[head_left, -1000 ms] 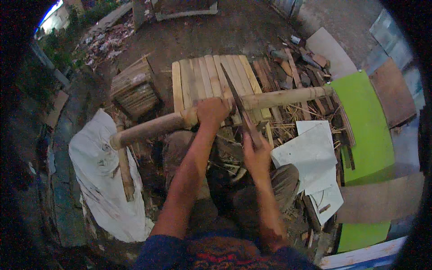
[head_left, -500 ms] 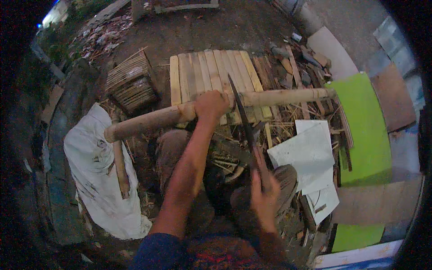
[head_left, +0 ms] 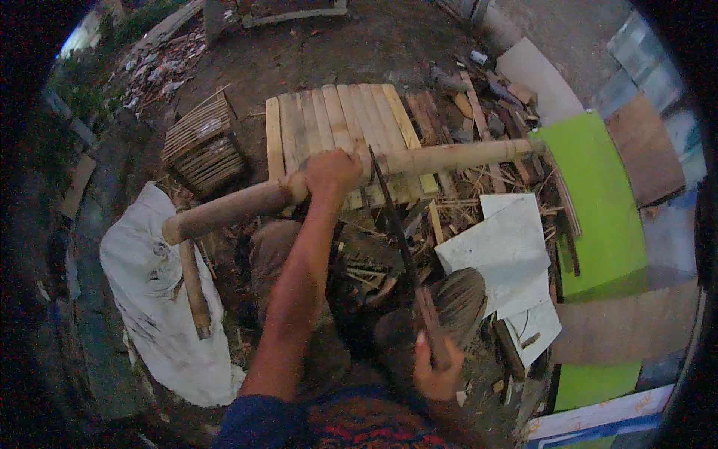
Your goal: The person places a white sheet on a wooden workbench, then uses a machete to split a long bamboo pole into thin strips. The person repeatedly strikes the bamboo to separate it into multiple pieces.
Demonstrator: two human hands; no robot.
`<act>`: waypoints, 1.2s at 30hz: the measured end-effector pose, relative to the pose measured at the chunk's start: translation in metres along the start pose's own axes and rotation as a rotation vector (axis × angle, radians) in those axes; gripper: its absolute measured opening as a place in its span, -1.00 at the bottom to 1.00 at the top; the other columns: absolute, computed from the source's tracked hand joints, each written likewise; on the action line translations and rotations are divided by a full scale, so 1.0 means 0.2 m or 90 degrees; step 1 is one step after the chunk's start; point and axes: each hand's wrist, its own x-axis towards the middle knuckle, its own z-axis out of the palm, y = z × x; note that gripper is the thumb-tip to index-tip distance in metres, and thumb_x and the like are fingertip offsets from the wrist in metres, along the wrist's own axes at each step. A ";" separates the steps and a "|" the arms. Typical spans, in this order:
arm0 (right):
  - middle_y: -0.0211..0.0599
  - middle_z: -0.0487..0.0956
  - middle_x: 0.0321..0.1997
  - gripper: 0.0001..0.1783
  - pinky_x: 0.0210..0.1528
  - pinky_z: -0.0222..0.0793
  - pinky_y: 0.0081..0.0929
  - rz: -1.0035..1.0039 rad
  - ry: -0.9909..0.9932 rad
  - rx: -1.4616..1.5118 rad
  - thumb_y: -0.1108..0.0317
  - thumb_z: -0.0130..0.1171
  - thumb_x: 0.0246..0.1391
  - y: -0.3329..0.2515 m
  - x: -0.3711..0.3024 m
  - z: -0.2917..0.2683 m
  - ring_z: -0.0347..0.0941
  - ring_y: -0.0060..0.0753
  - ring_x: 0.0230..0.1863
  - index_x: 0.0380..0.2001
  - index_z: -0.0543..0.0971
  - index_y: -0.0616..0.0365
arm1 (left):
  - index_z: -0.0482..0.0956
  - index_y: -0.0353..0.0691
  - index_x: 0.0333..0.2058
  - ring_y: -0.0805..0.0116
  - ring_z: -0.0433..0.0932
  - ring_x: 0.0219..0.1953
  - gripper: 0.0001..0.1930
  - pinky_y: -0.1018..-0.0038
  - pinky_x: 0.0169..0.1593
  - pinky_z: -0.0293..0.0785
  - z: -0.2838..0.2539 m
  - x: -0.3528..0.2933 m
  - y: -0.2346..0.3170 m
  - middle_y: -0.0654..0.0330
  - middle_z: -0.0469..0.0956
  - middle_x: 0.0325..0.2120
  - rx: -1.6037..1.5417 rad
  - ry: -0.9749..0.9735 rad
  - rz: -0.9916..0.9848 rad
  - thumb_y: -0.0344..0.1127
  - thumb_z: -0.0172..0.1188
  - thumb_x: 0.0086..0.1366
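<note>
Your left hand (head_left: 331,173) is closed around the bamboo pole (head_left: 419,159), near its middle, and holds it level across your lap, above the ground (head_left: 359,52). Your right hand (head_left: 434,368) is wrapped tight on the handle of a long knife (head_left: 396,224), low by your right knee, with the blade slanting up so its tip meets the pole just right of your left fist

The pole looks stiff and fairly heavy for one hand, so judge it likely to sag or roll if you grip too far from the middle; the smooth rounded skin may slip, so keep your fingers well round it and clear of the blade's line. It is pale tan, straight, thicker toward the left end, with faint node rings, and its right end reaches the green board (head_left: 594,202)

Under it lie a mat of flat slats (head_left: 329,120) and loose splinters. A white sack (head_left: 161,299) lies toward the left edge of the ground with a short stick (head_left: 193,288) on it, and white sheets (head_left: 505,251) sit by your right knee
</note>
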 end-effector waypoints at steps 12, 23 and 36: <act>-0.14 0.58 -0.52 -0.83 -0.49 0.40 -0.33 -0.069 -0.001 0.032 0.34 0.23 0.16 0.05 0.25 0.21 0.52 -0.27 -0.55 -0.36 0.58 0.25 | 0.70 -0.35 -0.31 -0.13 0.64 -0.23 -0.49 0.08 -0.09 0.55 -0.02 0.07 -0.09 -0.14 0.65 -0.33 0.021 -0.068 -0.010 0.03 -0.01 0.26; -0.06 0.65 -0.38 -0.75 -0.29 0.48 -0.25 -0.089 0.043 0.031 0.24 0.20 0.18 0.11 0.86 0.49 0.60 -0.05 -0.35 -0.24 0.61 0.22 | 0.70 -0.36 -0.36 -0.12 0.66 -0.26 -0.46 0.07 -0.07 0.54 0.11 0.10 0.01 -0.16 0.65 -0.38 0.031 -0.072 -0.011 0.05 -0.06 0.26; -0.19 0.61 -0.48 -0.85 -0.43 0.42 -0.38 -0.137 -0.026 -0.004 0.36 0.21 0.17 0.16 0.37 0.24 0.52 -0.36 -0.52 -0.28 0.62 0.23 | 0.70 -0.32 -0.39 -0.15 0.65 -0.30 -0.45 0.05 -0.14 0.55 0.08 0.03 -0.03 -0.13 0.65 -0.43 0.016 -0.008 -0.026 0.09 -0.04 0.26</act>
